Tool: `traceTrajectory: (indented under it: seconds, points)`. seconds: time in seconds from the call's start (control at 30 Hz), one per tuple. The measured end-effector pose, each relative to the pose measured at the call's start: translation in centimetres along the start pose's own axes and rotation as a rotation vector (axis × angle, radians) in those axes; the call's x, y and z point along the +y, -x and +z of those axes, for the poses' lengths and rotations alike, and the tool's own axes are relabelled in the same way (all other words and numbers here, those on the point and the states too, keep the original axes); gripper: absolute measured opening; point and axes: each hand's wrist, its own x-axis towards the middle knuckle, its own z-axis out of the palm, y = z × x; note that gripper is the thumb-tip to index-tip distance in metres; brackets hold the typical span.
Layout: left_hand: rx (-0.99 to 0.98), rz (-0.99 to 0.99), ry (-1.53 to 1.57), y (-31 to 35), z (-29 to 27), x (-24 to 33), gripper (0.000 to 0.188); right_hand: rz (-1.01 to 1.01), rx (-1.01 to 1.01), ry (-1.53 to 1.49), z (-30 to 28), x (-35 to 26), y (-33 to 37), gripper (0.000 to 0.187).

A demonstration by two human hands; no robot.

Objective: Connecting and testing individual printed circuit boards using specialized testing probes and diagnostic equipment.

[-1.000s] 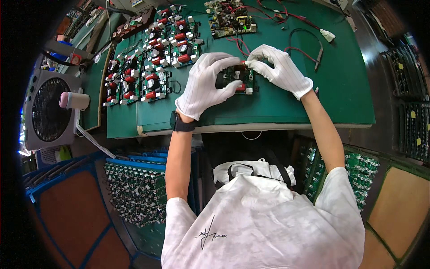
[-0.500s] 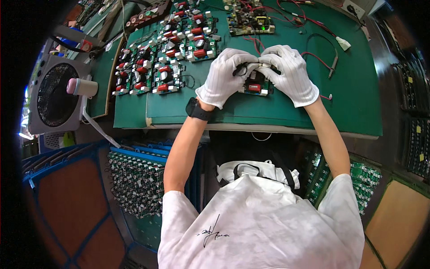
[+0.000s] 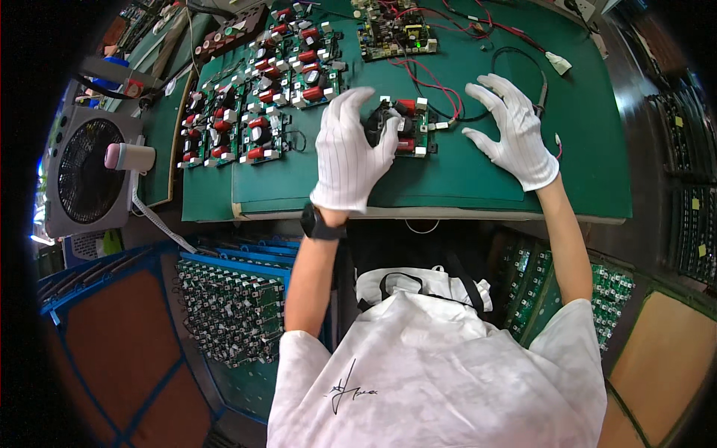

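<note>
A small green circuit board (image 3: 420, 140) with red capacitors lies on the green mat (image 3: 463, 190) in front of me. At its right edge sits a white connector (image 3: 442, 125), with red and black wires (image 3: 437, 86) running up from it. My left hand (image 3: 347, 157), in a white striped glove, is beside the board's left side. Its fingers are spread, and the thumb overlaps the black parts there; whether it touches them I cannot tell. To the right of the board, my gloved right hand (image 3: 511, 134) is open above the mat, holding nothing, near a black cable (image 3: 541, 86).
Several similar boards (image 3: 258, 138) stand in rows at the left. A larger board (image 3: 396, 37) with wires is at the back. A white plug (image 3: 558, 63) lies at the far right. A grey fan (image 3: 89, 164) stands left of the table; racks of boards (image 3: 231, 310) are below.
Both hands have come off the connector area and moved apart, left hand leftward, right hand rightward. The board and its wired connector are now uncovered. The whole view has shifted slightly.
</note>
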Motion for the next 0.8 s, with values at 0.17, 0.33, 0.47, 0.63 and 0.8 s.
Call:
traceTrajectory:
  seconds: [0.17, 0.33, 0.47, 0.63, 0.8]
  points:
    - [-0.202, -0.298, -0.367, -0.3, -0.9, 4.6, 0.053, -0.016, 0.074, -0.074, 0.9, -0.9, 0.2, 0.064]
    - [-0.260, -0.382, -0.380, -1.1, 0.2, 4.7, 0.042, 0.012, 0.047, -0.148, 0.6, -1.1, 0.5, 0.057]
    - [-0.089, -0.333, -0.296, 0.5, -0.3, 4.7, 0.039, 0.091, 0.035, -0.209, 0.9, -0.9, 1.3, 0.053]
    - [-0.016, -0.346, -0.078, 2.8, -11.0, 4.3, 0.034, 0.087, 0.023, -0.202, 0.5, -0.5, 1.5, 0.053]
    - [0.093, -0.810, 0.074, 5.1, -22.8, -1.5, 0.032, 0.058, -0.010, -0.167, 0.6, -0.8, 0.9, 0.052]
